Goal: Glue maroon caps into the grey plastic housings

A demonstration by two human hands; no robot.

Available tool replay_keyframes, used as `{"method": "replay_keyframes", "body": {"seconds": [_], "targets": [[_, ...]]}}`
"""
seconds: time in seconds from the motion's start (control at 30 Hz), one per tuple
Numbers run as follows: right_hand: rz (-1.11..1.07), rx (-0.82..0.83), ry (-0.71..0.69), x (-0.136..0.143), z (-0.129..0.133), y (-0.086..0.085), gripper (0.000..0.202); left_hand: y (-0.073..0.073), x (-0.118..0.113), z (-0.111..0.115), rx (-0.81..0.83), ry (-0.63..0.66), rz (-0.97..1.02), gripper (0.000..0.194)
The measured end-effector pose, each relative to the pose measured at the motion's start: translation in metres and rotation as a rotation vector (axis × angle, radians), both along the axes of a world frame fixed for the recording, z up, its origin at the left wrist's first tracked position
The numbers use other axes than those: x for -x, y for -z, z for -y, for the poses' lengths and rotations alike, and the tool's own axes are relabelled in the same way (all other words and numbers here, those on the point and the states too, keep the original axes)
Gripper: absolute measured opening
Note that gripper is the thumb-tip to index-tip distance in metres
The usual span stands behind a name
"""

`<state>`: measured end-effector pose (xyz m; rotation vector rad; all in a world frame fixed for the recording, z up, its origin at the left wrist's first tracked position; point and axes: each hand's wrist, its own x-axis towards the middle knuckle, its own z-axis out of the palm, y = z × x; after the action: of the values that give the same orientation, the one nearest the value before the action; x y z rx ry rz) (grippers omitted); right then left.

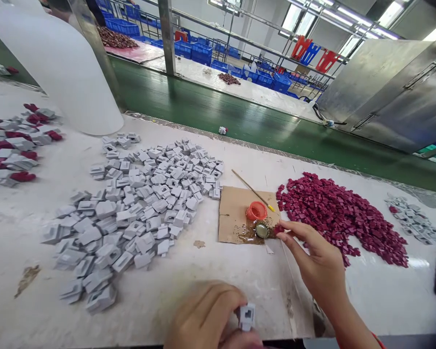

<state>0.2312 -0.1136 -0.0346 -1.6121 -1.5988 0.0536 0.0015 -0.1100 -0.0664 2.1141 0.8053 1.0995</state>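
Near the table's front edge, my left hand [212, 317] is closed around a small grey block [247, 316] with a dark opening facing up. Between thumb and fingertips, my right hand [318, 257] pinches a small dark red piece [278, 229] at the right edge of a cardboard square [228, 218]. Just left of that piece lies a metal bottle cap [262, 230] in a wet brown smear, with an orange-red round cap [256, 211] behind it. A thin stick [252, 189] with a yellow tip lies across the cardboard's back edge.
A large heap of grey blocks [148, 194] spreads to the left, a dark red heap [341, 213] to the right. Joined grey-and-red pieces [14, 145] lie far left, beside a white rounded object [72, 72]. A green conveyor belt [196, 102] runs behind the table.
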Motion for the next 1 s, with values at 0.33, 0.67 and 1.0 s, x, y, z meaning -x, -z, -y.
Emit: {"method": "replay_keyframes", "body": {"seconds": [0.33, 0.67, 1.0], "targets": [[0.118, -0.007, -0.099, 0.004, -0.009, 0.013, 0.018, 0.014, -0.008, -0.001, -0.136, -0.097, -0.08, 0.024], [0.136, -0.059, -0.166, 0.006, -0.011, 0.011, 0.028, 0.013, -0.008, 0.002, -0.094, -0.113, -0.106, 0.02], [-0.404, 0.097, -0.212, 0.056, 0.059, 0.016, 0.025, 0.01, -0.01, 0.005, -0.065, -0.174, -0.093, 0.018]]}}
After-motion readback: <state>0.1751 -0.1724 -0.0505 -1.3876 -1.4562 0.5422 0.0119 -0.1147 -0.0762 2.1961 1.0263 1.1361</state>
